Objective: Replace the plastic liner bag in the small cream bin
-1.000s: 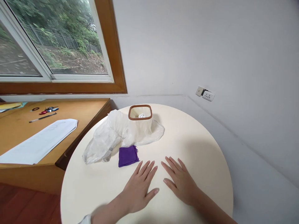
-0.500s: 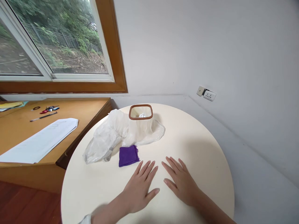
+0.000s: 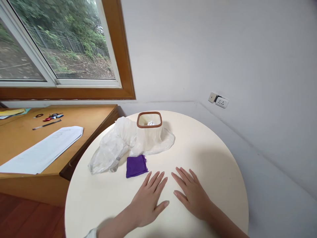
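Note:
My left hand [image 3: 150, 200] lies flat on the round white table [image 3: 213, 185], fingers spread and holding nothing. Just beyond its fingertips is a folded purple cloth [image 3: 136, 166] with a frayed right edge. My right hand [image 3: 190, 192] rests palm down beside the left one, open too, with a small gap between them. Farther back stands a small bin [image 3: 149, 127] with a brown rim, some crumpled white paper [image 3: 150, 123] inside it. A thin translucent plastic bag [image 3: 110, 152] surrounds the bin's base and spreads out to the left.
On the left, a wooden desk [image 3: 99, 115] carries white paper sheets [image 3: 47, 148], a pen [image 3: 47, 124], a bunch of keys [image 3: 54, 116] and a dark ring [image 3: 39, 115]. A window [image 3: 79, 43] is above it. Wall sockets [image 3: 222, 102] are at the right.

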